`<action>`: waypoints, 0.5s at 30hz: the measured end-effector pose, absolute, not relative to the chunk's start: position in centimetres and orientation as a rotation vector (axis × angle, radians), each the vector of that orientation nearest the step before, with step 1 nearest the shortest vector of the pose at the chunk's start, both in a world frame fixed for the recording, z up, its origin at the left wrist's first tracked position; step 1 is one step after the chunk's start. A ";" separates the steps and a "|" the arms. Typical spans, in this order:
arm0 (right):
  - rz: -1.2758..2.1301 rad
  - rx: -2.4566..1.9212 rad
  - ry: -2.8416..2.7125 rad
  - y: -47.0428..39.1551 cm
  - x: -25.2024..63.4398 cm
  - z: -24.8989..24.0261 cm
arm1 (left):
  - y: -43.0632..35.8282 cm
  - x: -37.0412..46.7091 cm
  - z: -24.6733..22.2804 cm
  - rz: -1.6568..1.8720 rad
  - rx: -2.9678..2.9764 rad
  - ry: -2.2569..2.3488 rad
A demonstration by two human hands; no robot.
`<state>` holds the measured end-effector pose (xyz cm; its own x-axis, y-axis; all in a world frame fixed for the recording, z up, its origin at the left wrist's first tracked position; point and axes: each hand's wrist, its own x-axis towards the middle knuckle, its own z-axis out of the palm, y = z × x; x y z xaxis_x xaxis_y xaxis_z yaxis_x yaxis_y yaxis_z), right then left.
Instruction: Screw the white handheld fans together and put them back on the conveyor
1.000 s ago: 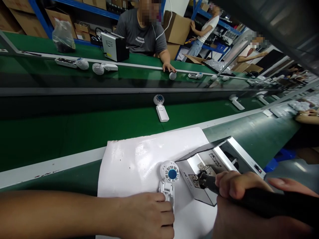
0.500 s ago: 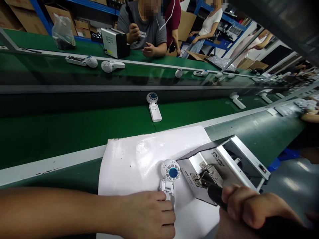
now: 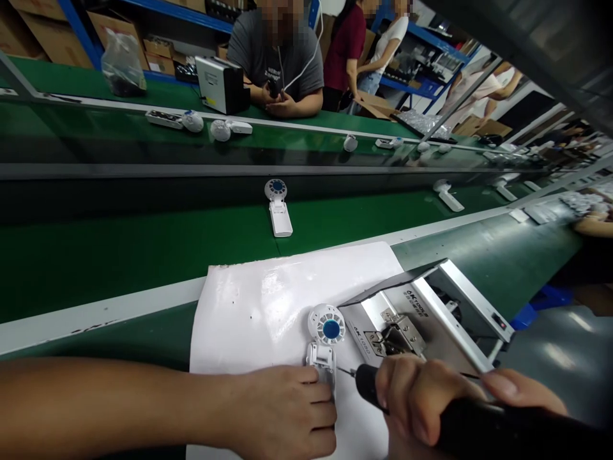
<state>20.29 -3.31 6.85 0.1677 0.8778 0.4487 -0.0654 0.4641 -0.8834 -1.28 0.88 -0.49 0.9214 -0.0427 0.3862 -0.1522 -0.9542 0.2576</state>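
Note:
On a white sheet (image 3: 249, 319) lies a white handheld fan (image 3: 326, 324), its round head with a blue centre pointing away from me. My left hand (image 3: 287, 409) is closed around the fan's handle and covers its lower part. In my right hand (image 3: 431, 396) is a black electric screwdriver (image 3: 366, 383); its thin tip is just right of the handle's upper end. Whether tip and handle touch cannot be made out. Behind the screwdriver stands a silver screw feeder box (image 3: 402, 319) with metal parts on its front.
Beyond the sheet, a green conveyor belt (image 3: 143, 255) carries a white fan (image 3: 278, 207) and others farther right. Across it, a person in grey (image 3: 287, 70) sits by another silver and black box (image 3: 221, 85). More people stand behind, near shelves.
My right hand has moved left with the screwdriver, from the feeder box to beside the fan handle. Fans on the near belt shifted left; those on the far one shifted right. The seated person's hands came together.

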 end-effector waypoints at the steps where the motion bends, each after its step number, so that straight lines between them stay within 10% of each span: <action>1: 0.908 -0.839 -1.248 -3.4 20.2 6.8 | 0.9 -1.3 -0.5 0.566 2.798 -0.157; 15: 0.771 -0.743 -1.106 -1.8 14.0 4.5 | 0.8 -1.1 -0.9 0.659 2.776 -0.159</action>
<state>14.03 -1.75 4.45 0.2568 0.8366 0.4839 -0.1646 0.5312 -0.8311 -1.08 0.81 -0.88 0.8897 -0.0414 0.4547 -0.1704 -0.9540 0.2466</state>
